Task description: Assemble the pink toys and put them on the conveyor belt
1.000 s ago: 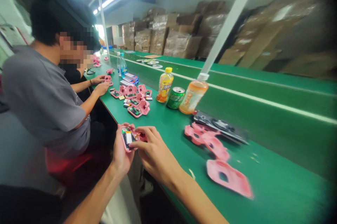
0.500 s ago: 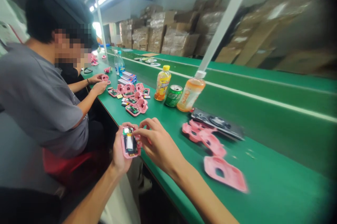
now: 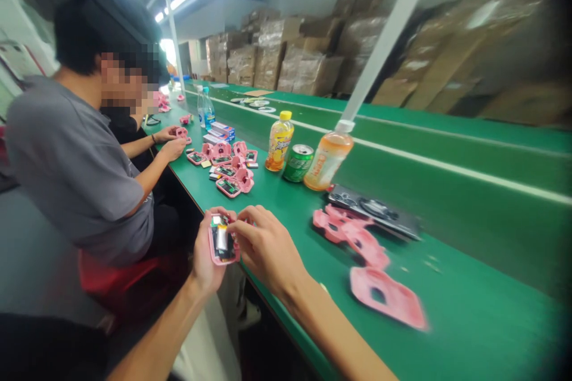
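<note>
From your head camera, your left hand (image 3: 206, 260) wraps around a pink-framed electronic unit (image 3: 222, 239), with the fingers curled behind it and the thumb side along its lower edge. The unit sits upright in that grip, tilted slightly, just over the near edge of the green bench (image 3: 469, 324). Dark circuitry and a pale, silvery part show inside the frame, though the details are too small to name.

Your right hand (image 3: 266, 248) comes in from the right with its fingers bent and close together, their tips at the unit's upper right edge. You cannot tell whether they are pinching anything there.

Just right of your hands, loose pink shells (image 3: 383, 297) lie on the bench beside a dark flat panel (image 3: 373, 211). Farther along stand an orange-capped drink bottle (image 3: 329, 158), a green can (image 3: 297, 163) and a yellow-capped bottle (image 3: 279, 143).

Beyond them, more pink units (image 3: 227, 169) lie near the near edge, close to two water bottles (image 3: 206, 108) and small boxes (image 3: 222, 131). To your left, a co-worker in a grey T-shirt (image 3: 75, 166) sits on a red stool (image 3: 120, 276), and cartons (image 3: 290, 53) are stacked along the far wall.
</note>
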Motion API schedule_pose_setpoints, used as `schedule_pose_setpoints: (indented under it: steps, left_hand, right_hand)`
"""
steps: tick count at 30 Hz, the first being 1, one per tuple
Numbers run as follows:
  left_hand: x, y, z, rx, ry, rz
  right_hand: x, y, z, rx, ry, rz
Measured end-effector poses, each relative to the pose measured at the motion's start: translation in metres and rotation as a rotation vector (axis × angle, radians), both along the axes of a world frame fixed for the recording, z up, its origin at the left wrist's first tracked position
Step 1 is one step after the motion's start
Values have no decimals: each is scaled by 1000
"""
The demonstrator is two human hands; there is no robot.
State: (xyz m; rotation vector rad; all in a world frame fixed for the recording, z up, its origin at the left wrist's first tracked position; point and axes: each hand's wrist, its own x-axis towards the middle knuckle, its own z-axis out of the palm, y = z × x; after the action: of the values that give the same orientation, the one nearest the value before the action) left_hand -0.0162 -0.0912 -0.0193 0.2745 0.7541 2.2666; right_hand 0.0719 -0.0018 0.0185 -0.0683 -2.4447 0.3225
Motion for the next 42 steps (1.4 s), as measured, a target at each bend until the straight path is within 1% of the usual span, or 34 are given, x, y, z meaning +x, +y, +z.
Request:
schedule_pose_setpoints:
  steps: [3, 6, 8, 9, 11, 12, 13, 14, 17, 19, 20, 21, 24, 25, 26, 28, 30, 32, 33, 35, 36, 38, 39, 41, 42]
  left_hand:
    - [-1, -1, -1, 0, -5, -7]
    - [-3, -2, -1, -4, -13, -5]
    - [-5, -3, -1, -1, -25, -10]
    - [-6, -3, -1, -1, -34, -19]
    - [-8, -4, -1, -7, -57, -51]
    - [-8, -5, -1, -12, -69, -66]
    - [-9, -5, -1, -15, -78, -74]
    - [-9, -6, -1, -15, -83, -75]
    - [-7, -6, 0, -6, -86, -73]
    - [-7, -6, 0, 4, -67, -73]
    - [-7, -6, -1, 8, -57, -74]
    - [-7, -5, -2, 10, -52, -74]
    - [-8, -5, -4, 7, -65, -88]
    - [-8, -5, -5, 4, -73, -93]
    - [-8, -5, -4, 0, -78, -92]
    - [-7, -6, -3, -16, -74, -74]
    - [-6, -7, -1, -41, -64, -57]
    - [-6, -8, 1, -47, -65, -44]
    - [-7, -8, 2, -33, -71, -37]
    - [-8, -7, 4, 16, -89, -13]
    - [-9, -7, 4, 40, -107, -2]
    - [-11, -5, 5, 64, -178, 9]
    - [-12, -5, 4, 61, -228, 5]
    - [-12, -2, 2, 30, -325, -9]
    - [-12, 0, 1, 6, -356, -6]
  right_hand:
    - [0, 1, -4, -10, -20, -24]
    - [1, 3, -5, -45, 14, 1]
    - [1, 3, -6, -67, 85, 62]
    - [2, 2, -5, -62, 98, 121]
    - [2, 0, -4, -42, 59, 243]
    - [1, 0, -4, -36, 35, 276]
    - [1, -1, -4, -41, 29, 278]
    - [0, -1, -3, -55, 38, 245]
    - [0, 0, -4, -60, 17, 77]
    - [1, -1, -5, -47, -11, 3]
    - [1, -1, -6, -42, 1, 6]
    - [1, -2, -6, -34, 26, 38]
    - [3, -5, -8, 3, 56, 203]
    - [3, -6, -8, 8, 55, 231]
    - [3, -7, -8, 0, 60, 225]
    - [2, -8, -7, -38, 61, 141]
    - [2, -8, -5, -78, 14, 67]
    - [3, -7, -2, -189, -12, 14]
    - [4, -5, -1, -296, -3, -17]
    - [6, 1, 0, -575, -12, -67]
    - [8, 5, 0, -724, -54, -60]
    - [12, 14, -2, -964, -152, 20]
    - [13, 19, -4, -1040, -192, 87]
    - [16, 27, -8, -1129, -225, 220]
    - [17, 30, -11, -1144, -226, 267]
